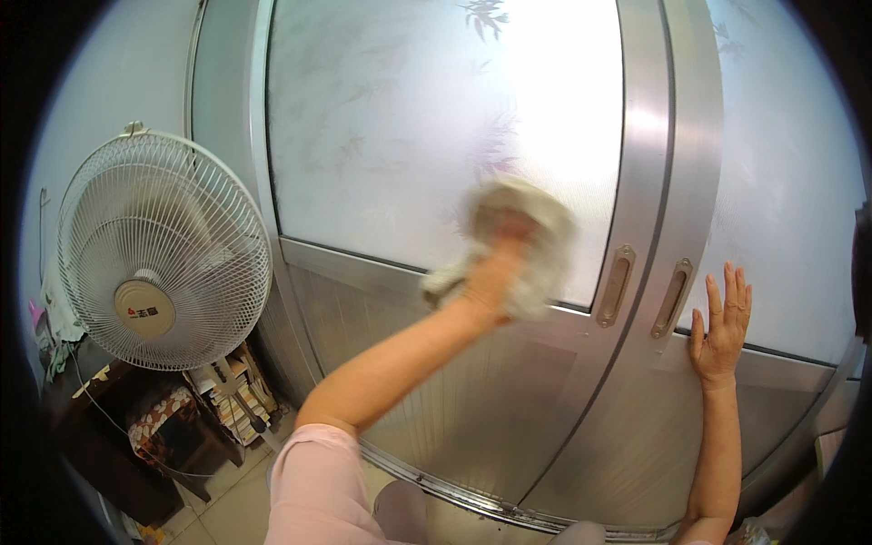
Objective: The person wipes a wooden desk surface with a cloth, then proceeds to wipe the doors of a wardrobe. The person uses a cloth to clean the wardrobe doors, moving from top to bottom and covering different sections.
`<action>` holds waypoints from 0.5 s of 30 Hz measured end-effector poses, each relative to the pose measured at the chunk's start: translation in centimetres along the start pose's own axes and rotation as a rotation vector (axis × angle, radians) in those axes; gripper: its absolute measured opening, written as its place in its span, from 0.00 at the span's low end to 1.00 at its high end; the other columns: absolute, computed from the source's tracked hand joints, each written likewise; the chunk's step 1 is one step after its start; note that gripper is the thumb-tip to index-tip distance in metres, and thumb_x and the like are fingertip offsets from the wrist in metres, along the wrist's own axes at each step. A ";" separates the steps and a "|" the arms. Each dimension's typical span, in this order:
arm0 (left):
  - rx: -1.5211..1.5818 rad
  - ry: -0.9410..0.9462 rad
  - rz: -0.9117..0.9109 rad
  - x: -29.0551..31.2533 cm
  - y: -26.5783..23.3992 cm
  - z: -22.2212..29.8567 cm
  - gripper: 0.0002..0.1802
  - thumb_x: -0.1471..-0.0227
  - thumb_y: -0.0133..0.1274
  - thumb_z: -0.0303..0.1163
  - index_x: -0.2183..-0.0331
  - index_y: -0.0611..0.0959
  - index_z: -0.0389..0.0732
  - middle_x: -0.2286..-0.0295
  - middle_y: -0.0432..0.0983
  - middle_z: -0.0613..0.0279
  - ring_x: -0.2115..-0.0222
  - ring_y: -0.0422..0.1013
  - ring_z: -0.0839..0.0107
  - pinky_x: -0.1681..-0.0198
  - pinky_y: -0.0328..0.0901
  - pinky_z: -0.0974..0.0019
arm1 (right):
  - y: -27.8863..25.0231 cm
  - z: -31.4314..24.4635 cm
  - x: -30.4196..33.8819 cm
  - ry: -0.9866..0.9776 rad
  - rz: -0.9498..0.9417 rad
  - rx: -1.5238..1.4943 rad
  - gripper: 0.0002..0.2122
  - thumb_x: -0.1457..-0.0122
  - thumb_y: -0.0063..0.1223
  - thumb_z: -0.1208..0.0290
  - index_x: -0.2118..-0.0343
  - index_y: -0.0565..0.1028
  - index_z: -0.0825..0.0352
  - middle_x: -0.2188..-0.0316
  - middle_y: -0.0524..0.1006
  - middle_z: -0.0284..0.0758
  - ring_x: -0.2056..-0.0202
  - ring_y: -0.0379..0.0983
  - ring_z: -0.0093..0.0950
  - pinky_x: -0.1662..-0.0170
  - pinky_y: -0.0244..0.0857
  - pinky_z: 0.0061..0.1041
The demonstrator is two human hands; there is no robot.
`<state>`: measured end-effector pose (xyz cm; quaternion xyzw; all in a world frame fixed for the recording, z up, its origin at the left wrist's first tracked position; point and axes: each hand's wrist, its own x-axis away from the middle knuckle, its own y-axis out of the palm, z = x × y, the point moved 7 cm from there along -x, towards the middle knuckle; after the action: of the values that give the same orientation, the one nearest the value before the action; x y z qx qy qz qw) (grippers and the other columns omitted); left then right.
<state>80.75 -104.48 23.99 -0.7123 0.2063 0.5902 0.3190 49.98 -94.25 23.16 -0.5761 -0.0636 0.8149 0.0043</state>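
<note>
My left hand (514,232) is on a pale beige cloth (543,259), which bunches around it and hangs past the wrist. Motion smears both hand and cloth, and most of the fingers are hidden in the folds. They are over the lower part of a frosted glass pane (391,136) with a faint leaf pattern, set in a sliding metal door. My right hand (723,322) is raised with its fingers stretched upward, flat against the neighbouring door panel (781,227), and holds nothing. Two recessed door handles, one silver (616,286) and one beside it (672,298), lie between my hands.
A white standing fan (163,250) is at the left, beside a dark wooden stand (118,436) with a patterned cloth. Stacked books or papers (243,400) sit behind the fan's pole. A metal floor track (454,498) runs along the doors' bottom, by tiled floor (232,500).
</note>
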 end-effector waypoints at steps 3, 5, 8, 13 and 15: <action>-0.322 0.415 -0.009 -0.1 -0.4 4.9 0.31 0.51 0.48 0.58 0.50 0.75 0.51 0.53 0.68 0.58 0.48 0.60 0.60 0.38 0.42 0.44 | 0.1 -0.5 -0.2 -0.018 0.007 -0.017 0.22 0.43 0.46 0.71 0.43 0.65 0.61 0.38 0.58 0.41 0.37 0.50 0.41 0.36 0.42 0.44; -0.338 0.411 -0.037 -0.4 -1.5 2.6 0.31 0.49 0.47 0.56 0.49 0.73 0.47 0.50 0.67 0.56 0.45 0.57 0.56 0.38 0.37 0.39 | 0.3 -0.9 -0.3 -0.030 0.003 -0.014 0.22 0.42 0.45 0.72 0.43 0.65 0.63 0.38 0.58 0.42 0.37 0.50 0.42 0.36 0.41 0.45; -0.464 0.185 -0.065 -0.6 -4.7 -4.3 0.26 0.47 0.45 0.55 0.51 0.75 0.53 0.47 0.63 0.55 0.44 0.54 0.51 0.39 0.40 0.38 | -0.2 -0.5 -0.2 -0.056 -0.003 0.002 0.23 0.42 0.45 0.72 0.42 0.63 0.63 0.38 0.57 0.43 0.37 0.49 0.43 0.36 0.40 0.45; -0.452 -0.443 0.093 3.6 -12.7 -23.4 0.26 0.40 0.37 0.44 0.51 0.71 0.33 0.52 0.67 0.41 0.48 0.58 0.43 0.43 0.50 0.47 | -0.1 -0.5 0.0 -0.050 -0.046 0.044 0.23 0.41 0.42 0.72 0.40 0.60 0.61 0.38 0.56 0.43 0.36 0.47 0.43 0.36 0.39 0.45; -0.515 -0.794 0.030 7.4 -16.3 -32.8 0.25 0.39 0.34 0.42 0.52 0.71 0.33 0.53 0.68 0.40 0.50 0.60 0.43 0.43 0.52 0.47 | 0.0 -0.7 -0.2 -0.055 -0.044 0.042 0.23 0.40 0.42 0.72 0.40 0.61 0.61 0.38 0.56 0.43 0.36 0.47 0.43 0.36 0.39 0.45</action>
<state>116.54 -115.15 23.47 -0.4845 -0.0747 0.8533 0.1776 50.70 -94.23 23.10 -0.5517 -0.0592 0.8313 0.0328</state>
